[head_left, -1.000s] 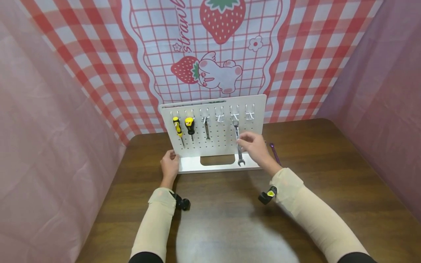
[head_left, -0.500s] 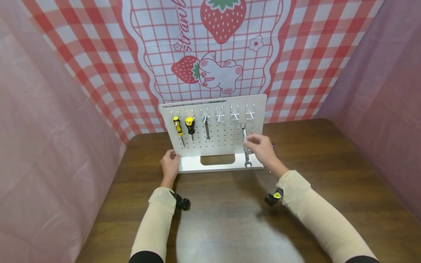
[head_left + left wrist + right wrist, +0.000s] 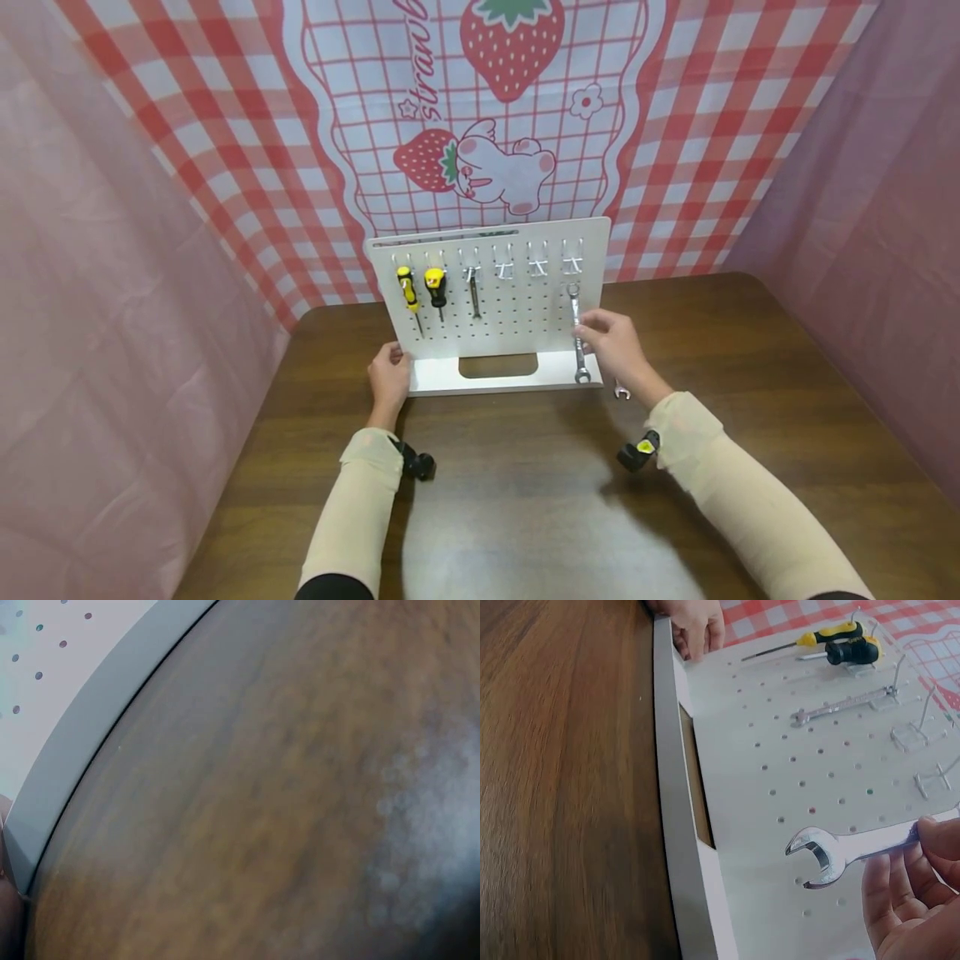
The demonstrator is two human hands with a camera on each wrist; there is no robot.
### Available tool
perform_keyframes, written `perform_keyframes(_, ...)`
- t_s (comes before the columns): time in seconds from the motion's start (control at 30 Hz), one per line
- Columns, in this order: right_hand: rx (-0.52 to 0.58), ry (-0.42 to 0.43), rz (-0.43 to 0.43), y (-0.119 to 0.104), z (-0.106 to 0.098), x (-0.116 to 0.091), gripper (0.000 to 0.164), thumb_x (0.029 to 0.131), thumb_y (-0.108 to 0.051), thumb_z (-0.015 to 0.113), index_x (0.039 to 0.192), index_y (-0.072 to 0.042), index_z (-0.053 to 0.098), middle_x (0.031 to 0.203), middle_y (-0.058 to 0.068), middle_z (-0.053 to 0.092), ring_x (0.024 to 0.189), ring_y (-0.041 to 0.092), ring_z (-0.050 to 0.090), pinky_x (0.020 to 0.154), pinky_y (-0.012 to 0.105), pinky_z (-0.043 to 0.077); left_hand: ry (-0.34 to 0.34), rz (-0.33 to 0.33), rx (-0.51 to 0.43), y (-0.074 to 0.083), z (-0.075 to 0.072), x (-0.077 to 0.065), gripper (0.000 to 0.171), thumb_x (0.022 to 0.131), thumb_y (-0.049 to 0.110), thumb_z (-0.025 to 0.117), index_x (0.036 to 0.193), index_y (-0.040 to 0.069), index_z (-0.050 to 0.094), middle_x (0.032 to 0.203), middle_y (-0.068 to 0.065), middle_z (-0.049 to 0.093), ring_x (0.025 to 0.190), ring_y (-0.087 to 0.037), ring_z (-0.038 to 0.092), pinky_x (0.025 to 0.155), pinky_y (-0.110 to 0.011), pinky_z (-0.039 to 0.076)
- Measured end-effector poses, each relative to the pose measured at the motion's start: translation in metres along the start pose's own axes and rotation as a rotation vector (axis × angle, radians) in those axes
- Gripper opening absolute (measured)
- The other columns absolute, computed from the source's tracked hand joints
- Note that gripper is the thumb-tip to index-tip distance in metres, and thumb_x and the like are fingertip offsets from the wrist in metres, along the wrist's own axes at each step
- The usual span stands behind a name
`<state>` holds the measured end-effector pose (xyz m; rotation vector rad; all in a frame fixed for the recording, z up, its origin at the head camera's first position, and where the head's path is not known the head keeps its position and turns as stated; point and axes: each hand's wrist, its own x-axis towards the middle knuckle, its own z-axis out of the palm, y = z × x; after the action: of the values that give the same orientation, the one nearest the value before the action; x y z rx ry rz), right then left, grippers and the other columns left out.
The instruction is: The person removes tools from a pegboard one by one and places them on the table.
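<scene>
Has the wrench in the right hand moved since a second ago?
Yes. Against the white pegboard, the held wrench has shifted right in the head view, from the fifth hook to below the rightmost hook.

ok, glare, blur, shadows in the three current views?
Head: pale glare on the near tabletop, a dark shadow beside the right sleeve. Left wrist: tabletop mostly blurred, whitish glare at right, pegboard edge bowed, probably lens distortion. Right wrist: wrench fairly sharp, with bright highlights on its metal.

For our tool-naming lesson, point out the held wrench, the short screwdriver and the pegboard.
Held wrench (image 3: 879,841): right wrist view, shaft.
Short screwdriver (image 3: 436,289): head view, handle.
Pegboard (image 3: 508,318): head view, perforated front.
</scene>
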<state>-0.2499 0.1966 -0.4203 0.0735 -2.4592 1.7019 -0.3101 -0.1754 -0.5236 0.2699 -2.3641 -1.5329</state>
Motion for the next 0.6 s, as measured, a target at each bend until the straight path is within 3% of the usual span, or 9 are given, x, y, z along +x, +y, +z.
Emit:
perform_keyframes(0.27, -0.042, 0.036, 0.027, 0.009, -0.014, -0.002, 0.021, 0.096, -0.004, 0.063, 0.111, 0.011, 0.066, 0.096, 0.025, 0.067, 0.081, 0.033, 0.062, 0.070, 0.034, 0.056, 0.001, 0.007, -0.008, 0.001, 0.000, 0.000, 0.026, 0.094, 0.005, 0.064, 0.117, -0.006, 0.067, 0.111, -0.023, 0.068, 0.105, -0.035, 0.064, 0.095, -0.044, 0.051)
perform_keyframes(0.6, -0.143, 0.062, 0.031, 0.021, -0.029, -0.001, 0.023, 0.096, -0.005, 0.063, 0.113, 0.010, 0.066, 0.104, 0.027, 0.068, 0.081, 0.025, 0.062, 0.069, 0.027, 0.053, 0.000, -0.001, -0.010, 0.000, 0.000, 0.000, 0.026, 0.095, 0.006, 0.065, 0.118, -0.005, 0.067, 0.111, -0.022, 0.069, 0.105, -0.034, 0.064, 0.095, -0.043, 0.051)
